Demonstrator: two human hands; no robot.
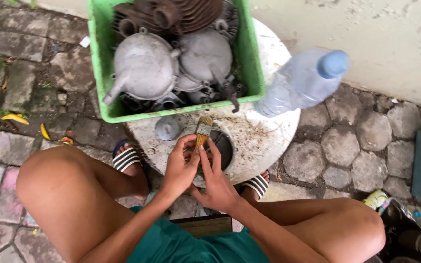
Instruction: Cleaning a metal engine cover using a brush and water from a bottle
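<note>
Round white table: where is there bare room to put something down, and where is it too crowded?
The round white table has bare room on its right, between the plastic bottle and the dark bowl. A smaller patch lies left, below the small grey cap. The green crate fills the back; both hands, left hand and right hand, with the paintbrush, crowd the front.

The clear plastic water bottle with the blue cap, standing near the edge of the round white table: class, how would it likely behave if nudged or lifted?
The plastic water bottle is tall and narrow and stands close to the round table's rim, so a nudge would probably tip it off. Its thin clear wall would likely dent under a firm grip. Lying down, its round body would probably roll. How full it is cannot be told.
</note>
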